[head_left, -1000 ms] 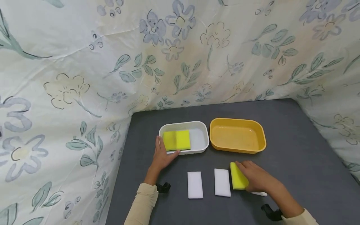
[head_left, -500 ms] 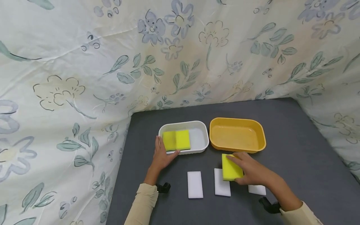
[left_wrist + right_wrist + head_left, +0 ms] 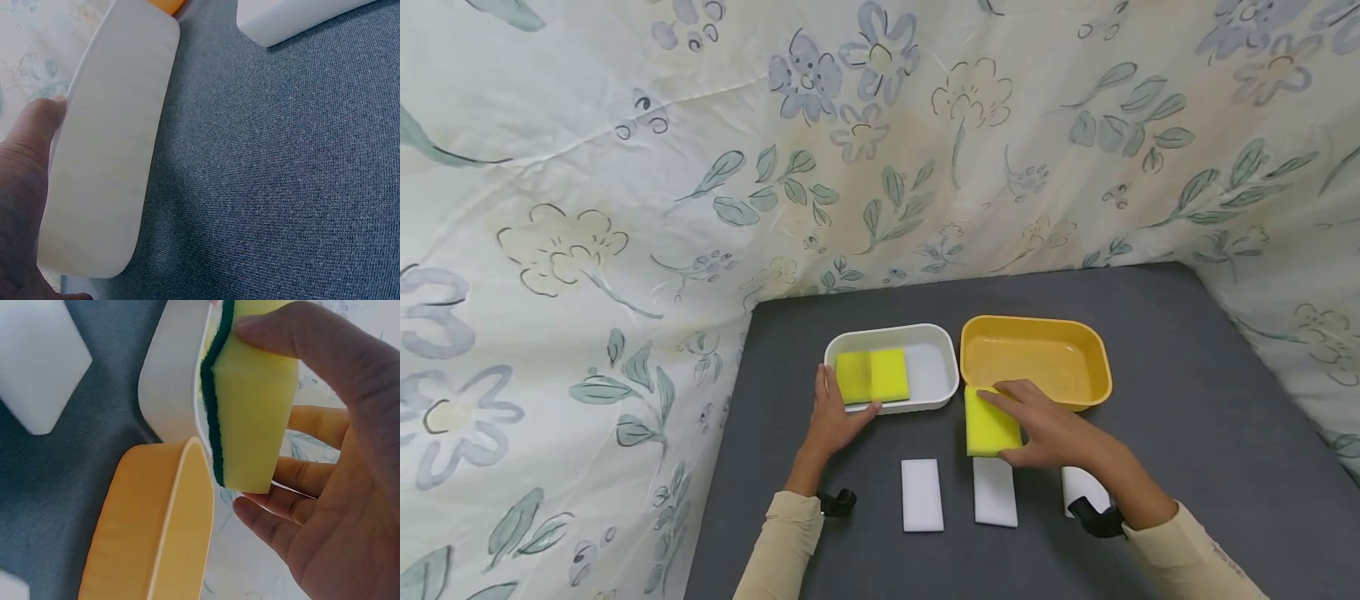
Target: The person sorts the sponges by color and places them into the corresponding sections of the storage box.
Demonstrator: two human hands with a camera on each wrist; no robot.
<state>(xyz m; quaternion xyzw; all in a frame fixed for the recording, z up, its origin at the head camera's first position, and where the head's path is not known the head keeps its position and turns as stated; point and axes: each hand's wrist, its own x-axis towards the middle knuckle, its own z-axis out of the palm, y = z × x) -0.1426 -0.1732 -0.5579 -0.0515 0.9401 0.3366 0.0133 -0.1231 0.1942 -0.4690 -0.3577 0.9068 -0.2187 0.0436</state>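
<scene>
My right hand [image 3: 1045, 427] pinches a yellow sponge [image 3: 991, 423] with a dark green scouring layer [image 3: 212, 406], seen in the right wrist view. The sponge is held up in front of the yellow tray [image 3: 1037, 404]. My left hand [image 3: 835, 417] rests against the front left corner of the white tray [image 3: 936, 404], its fingers at the left end and its thumb [image 3: 40, 122] near the rim. Two yellow sponges [image 3: 889, 375] lie side by side in the left part of the white tray. The tips of my left fingers are partly hidden.
Three white blocks lie on the dark grey cloth: a left block [image 3: 922, 495], a middle block [image 3: 995, 492] partly behind the held sponge, and a right block [image 3: 1084, 490] partly covered by my right wrist strap. Floral fabric [image 3: 880, 167] hangs behind and at the sides.
My right hand has lifted the sponge from beside the middle white block and carried it left and away from me, toward the trays. My left hand has stayed at the white tray.
</scene>
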